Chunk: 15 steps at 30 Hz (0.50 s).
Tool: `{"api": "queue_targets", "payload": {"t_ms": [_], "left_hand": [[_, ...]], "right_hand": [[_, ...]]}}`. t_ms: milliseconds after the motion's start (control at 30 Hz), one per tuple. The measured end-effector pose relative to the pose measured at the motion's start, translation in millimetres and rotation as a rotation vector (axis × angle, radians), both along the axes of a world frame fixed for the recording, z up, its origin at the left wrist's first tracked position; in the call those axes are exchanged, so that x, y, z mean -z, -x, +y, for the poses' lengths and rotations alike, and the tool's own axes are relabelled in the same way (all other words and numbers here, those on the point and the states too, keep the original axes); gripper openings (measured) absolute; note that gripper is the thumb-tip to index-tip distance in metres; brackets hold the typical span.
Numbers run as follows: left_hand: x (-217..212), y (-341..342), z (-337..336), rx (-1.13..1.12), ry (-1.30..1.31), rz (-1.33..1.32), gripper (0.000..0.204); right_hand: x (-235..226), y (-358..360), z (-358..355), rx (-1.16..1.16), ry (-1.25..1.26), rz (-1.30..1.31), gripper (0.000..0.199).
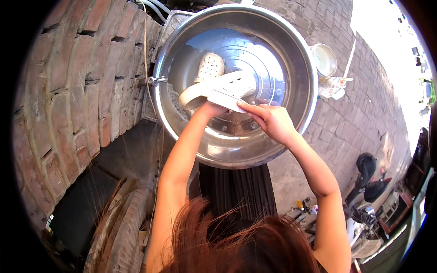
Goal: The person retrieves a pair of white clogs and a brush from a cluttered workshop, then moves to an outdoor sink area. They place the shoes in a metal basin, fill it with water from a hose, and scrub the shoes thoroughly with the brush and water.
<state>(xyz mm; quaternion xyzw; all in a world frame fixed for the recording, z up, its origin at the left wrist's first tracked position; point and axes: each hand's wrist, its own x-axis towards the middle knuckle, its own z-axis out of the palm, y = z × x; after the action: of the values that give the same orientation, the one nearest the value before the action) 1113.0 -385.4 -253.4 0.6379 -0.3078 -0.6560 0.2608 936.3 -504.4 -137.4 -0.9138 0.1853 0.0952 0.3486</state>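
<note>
Over the steel basin [291,54], the right hand [271,122] pinches a white clog [227,88]; left hand's grip hidden behind it.

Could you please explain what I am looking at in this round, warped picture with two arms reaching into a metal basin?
There is no machine here: the picture comes from a wide fisheye camera worn on a person's head, looking down, so straight edges bend near the rim and the person's hair shows at the bottom. Both bare forearms come up from the lower edge. They reach into a large shiny metal basin that stands beside a brick wall. The right hand presses a small white brush against a white perforated clog. The left hand is mostly hidden under that clog, so its grip cannot be seen, though it seems to support the clog. A second clog lies in the basin behind.
</note>
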Motion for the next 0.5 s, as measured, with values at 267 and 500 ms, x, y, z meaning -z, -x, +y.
{"api": "queue_targets", "payload": {"t_ms": [267, 500], "left_hand": [[16.1, 23.9, -6.6, -0.06, 0.304, -0.465, 0.029], [17.4, 44.6, -7.0, -0.052, 0.301, -0.488, 0.037]], "right_hand": [[10.5, -23.6, 7.6, 0.029, 0.076, -0.153, 0.036], [7.6, -19.3, 11.0, 0.039, 0.066, -0.159, 0.039]]}}
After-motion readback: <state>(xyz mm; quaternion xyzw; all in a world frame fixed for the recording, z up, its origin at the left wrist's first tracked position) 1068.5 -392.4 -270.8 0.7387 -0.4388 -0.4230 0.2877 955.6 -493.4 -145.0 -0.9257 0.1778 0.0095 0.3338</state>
